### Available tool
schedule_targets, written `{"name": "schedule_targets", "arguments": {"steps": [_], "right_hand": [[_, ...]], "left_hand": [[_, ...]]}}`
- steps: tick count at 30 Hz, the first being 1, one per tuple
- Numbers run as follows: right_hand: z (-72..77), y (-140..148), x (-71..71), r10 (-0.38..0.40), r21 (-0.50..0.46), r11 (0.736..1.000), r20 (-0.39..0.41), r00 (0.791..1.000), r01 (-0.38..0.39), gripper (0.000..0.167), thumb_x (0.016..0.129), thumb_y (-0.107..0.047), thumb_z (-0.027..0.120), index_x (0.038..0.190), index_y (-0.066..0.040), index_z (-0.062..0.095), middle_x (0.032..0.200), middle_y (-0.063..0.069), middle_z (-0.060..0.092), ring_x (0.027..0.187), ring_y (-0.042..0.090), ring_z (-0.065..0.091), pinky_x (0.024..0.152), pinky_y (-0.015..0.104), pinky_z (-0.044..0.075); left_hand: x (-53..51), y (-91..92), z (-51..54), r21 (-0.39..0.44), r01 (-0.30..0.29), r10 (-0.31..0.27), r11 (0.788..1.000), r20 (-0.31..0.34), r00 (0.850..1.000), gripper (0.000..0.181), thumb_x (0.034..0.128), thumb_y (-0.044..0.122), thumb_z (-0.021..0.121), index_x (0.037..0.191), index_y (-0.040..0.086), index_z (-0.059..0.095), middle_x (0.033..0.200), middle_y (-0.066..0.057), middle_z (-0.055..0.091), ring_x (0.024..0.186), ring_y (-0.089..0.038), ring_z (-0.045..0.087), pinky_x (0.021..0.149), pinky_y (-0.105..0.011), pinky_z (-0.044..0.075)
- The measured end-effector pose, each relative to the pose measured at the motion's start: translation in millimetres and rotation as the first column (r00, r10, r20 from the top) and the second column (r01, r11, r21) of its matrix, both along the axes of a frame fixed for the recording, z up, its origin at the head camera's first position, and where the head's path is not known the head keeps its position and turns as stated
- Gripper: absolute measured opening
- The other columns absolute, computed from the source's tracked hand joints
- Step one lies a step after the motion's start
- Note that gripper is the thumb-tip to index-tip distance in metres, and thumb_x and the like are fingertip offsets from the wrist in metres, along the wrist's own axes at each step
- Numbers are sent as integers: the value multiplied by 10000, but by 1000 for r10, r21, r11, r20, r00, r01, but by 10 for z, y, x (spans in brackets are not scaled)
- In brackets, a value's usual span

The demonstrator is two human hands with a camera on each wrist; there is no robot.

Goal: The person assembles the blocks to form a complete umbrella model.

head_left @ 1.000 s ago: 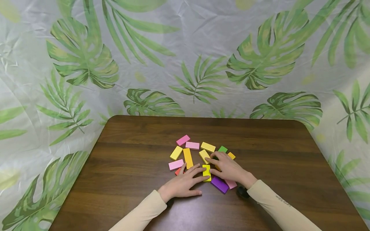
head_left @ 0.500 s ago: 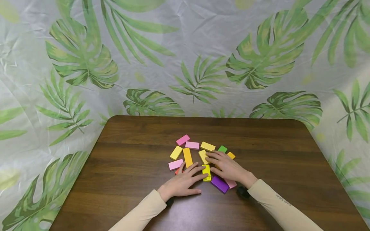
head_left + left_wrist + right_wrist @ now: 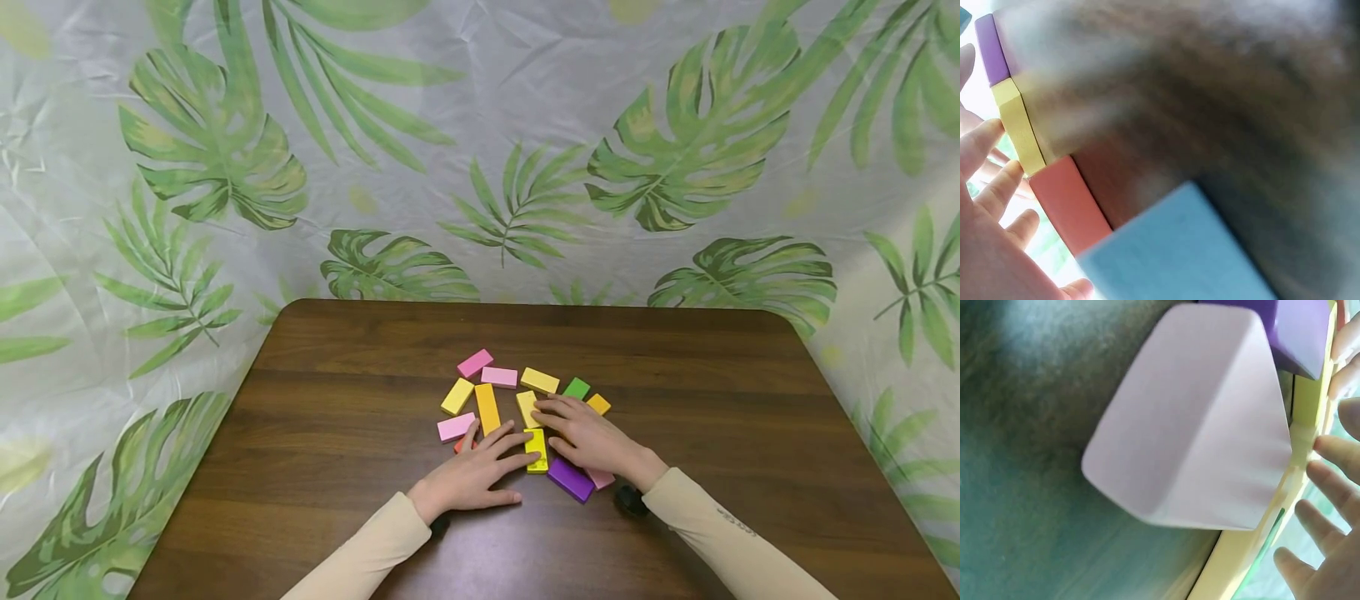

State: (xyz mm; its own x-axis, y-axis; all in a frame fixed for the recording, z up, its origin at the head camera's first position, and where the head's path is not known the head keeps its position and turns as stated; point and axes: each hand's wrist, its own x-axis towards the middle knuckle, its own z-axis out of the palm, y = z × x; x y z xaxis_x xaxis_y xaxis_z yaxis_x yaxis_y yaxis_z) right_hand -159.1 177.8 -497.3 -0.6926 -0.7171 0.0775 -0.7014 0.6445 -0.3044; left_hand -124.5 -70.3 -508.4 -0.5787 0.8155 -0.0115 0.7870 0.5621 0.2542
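Observation:
My left hand [image 3: 472,479] lies with spread fingers over the near left of a group of coloured blocks. Its fingertips reach the bright yellow block [image 3: 536,460]. A red block [image 3: 461,447] is partly hidden under it, and the left wrist view shows a blue block [image 3: 1179,250] beside the red one. My right hand [image 3: 596,437] is spread over the right side, fingertips at the pale yellow block [image 3: 527,407]. Near its wrist lie a purple block [image 3: 572,481] and a partly covered pink block [image 3: 601,478], which looms large in the right wrist view. Neither hand grips anything.
Beyond the hands lie an orange block [image 3: 487,408], a green block [image 3: 577,388], a deep pink block [image 3: 476,363] and several other pink and yellow ones. All rest on a dark wooden table [image 3: 315,417]. A leaf-print curtain [image 3: 525,108] hangs behind the table.
The right hand's fingers have straightened and shifted slightly. The bright yellow block has moved very little under the left fingertips. The other blocks look almost unmoved.

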Motion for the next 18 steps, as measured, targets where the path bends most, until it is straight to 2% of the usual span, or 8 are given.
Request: {"name": "schedule_targets", "arguments": {"steps": [7, 18], "right_hand": [[-35, -3, 32, 19, -13, 1000, -38, 999, -20, 434, 921, -151, 624, 1335, -35, 563, 1356, 137, 501, 1274, 367, 420, 1022, 559, 331], [-20, 20, 77, 20, 1, 1000, -9, 1000, -20, 410, 919, -155, 622, 1320, -75, 589, 1343, 118, 513, 1279, 357, 414, 1032, 555, 322]], "left_hand": [[23, -37, -2, 22, 20, -20, 1000, 9, 1000, 595, 932, 462, 573, 1463, 239, 424, 1546, -4, 270, 1435, -298, 139, 1024, -684, 157], [78, -51, 17, 19, 33, -33, 999, 16, 999, 572, 943, 466, 551, 1462, 260, 425, 1530, -5, 300, 1437, -295, 128, 1023, -683, 169]]}}
